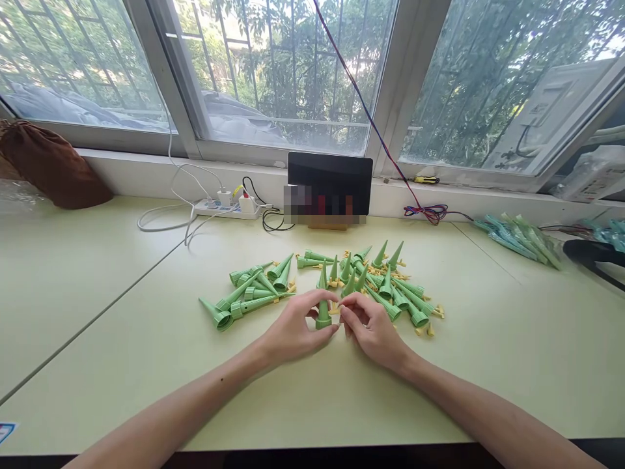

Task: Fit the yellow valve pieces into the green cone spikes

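Note:
My left hand (295, 326) is closed around a green plastic watering spike (323, 314), which stands upright with its point up. A small yellow valve (334, 309) sticks out from the spike's right side. The fingertips of my right hand (374, 326) are pinched together at the outer end of that valve, and they partly hide it. Just behind my hands, several more green spikes (349, 284) stand upright with yellow valves in their sides. A loose pile of green spikes (254, 293) lies to the left, and another heap of spikes (415, 303) mixed with yellow valves lies to the right.
Behind the piles a black tablet (329, 176) leans on a wooden stand, its screen partly blurred. A power strip (227, 207) with white cables sits left of it. At the right lie coiled red-blue wires (427, 213) and bagged green and blue pieces (520, 240). A brown bag (53, 166) rests far left.

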The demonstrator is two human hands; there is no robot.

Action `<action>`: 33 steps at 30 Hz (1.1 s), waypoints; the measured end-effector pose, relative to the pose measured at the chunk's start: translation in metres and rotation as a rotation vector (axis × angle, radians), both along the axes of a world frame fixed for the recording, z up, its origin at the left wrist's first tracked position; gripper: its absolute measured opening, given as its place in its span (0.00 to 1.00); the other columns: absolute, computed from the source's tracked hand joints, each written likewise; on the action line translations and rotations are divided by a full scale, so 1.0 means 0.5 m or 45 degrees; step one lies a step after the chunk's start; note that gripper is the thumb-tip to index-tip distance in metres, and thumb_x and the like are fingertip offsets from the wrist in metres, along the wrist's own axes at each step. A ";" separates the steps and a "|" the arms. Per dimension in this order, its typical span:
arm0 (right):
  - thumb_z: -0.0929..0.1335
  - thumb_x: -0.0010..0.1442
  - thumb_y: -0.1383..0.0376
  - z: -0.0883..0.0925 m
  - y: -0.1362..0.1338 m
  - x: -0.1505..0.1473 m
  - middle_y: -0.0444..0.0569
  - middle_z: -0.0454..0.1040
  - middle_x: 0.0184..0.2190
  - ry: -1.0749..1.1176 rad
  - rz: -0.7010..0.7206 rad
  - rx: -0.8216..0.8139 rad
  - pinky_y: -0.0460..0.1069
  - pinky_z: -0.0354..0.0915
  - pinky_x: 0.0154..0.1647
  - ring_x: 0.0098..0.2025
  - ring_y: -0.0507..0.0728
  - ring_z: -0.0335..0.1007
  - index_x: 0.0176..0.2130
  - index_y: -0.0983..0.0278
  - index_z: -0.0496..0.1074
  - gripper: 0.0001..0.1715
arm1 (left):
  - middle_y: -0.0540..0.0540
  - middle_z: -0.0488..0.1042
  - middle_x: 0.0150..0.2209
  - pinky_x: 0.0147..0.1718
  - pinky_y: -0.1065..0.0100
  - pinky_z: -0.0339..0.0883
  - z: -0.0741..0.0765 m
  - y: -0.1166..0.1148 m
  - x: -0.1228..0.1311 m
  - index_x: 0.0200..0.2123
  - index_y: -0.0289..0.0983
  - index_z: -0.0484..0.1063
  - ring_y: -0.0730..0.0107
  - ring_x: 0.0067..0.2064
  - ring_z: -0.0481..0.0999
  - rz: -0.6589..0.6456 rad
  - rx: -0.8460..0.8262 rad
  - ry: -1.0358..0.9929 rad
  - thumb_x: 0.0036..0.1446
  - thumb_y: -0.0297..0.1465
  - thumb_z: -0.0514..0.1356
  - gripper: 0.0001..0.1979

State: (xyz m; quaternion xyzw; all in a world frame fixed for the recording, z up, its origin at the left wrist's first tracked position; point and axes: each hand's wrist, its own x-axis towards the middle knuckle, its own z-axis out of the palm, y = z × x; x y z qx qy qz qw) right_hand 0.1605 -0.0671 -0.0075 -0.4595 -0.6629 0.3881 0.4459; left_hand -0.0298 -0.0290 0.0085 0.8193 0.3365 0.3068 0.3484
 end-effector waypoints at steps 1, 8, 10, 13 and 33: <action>0.62 0.69 0.52 -0.001 0.000 0.000 0.44 0.70 0.26 -0.001 0.004 -0.008 0.46 0.65 0.24 0.22 0.51 0.66 0.37 0.62 0.68 0.18 | 0.47 0.76 0.45 0.37 0.69 0.72 -0.001 0.000 0.000 0.49 0.40 0.71 0.73 0.36 0.71 -0.004 0.008 0.003 0.55 0.31 0.62 0.17; 0.63 0.68 0.52 -0.004 0.001 0.001 0.43 0.69 0.25 0.019 0.013 -0.021 0.46 0.64 0.23 0.22 0.51 0.65 0.38 0.63 0.68 0.17 | 0.48 0.76 0.44 0.38 0.69 0.72 -0.003 -0.002 0.000 0.49 0.41 0.72 0.73 0.36 0.71 -0.001 0.024 0.009 0.55 0.30 0.62 0.17; 0.63 0.68 0.52 -0.004 0.001 0.000 0.43 0.69 0.25 0.011 0.018 -0.019 0.46 0.63 0.23 0.22 0.51 0.66 0.38 0.63 0.68 0.17 | 0.49 0.76 0.44 0.38 0.70 0.71 -0.002 -0.003 0.000 0.49 0.41 0.71 0.74 0.35 0.71 0.000 0.024 0.009 0.54 0.30 0.62 0.17; 0.62 0.69 0.51 -0.005 0.002 0.000 0.43 0.68 0.23 -0.010 0.024 -0.024 0.46 0.63 0.23 0.21 0.51 0.65 0.36 0.63 0.68 0.19 | 0.49 0.76 0.44 0.37 0.70 0.71 -0.002 -0.003 0.001 0.48 0.40 0.71 0.74 0.35 0.71 -0.011 0.030 0.011 0.54 0.29 0.62 0.17; 0.60 0.70 0.52 -0.008 0.006 0.002 0.41 0.64 0.16 -0.123 0.005 0.018 0.46 0.59 0.23 0.19 0.51 0.61 0.29 0.63 0.67 0.23 | 0.47 0.76 0.46 0.39 0.68 0.71 -0.007 -0.002 0.001 0.49 0.41 0.72 0.70 0.40 0.73 -0.029 0.076 0.015 0.55 0.30 0.62 0.16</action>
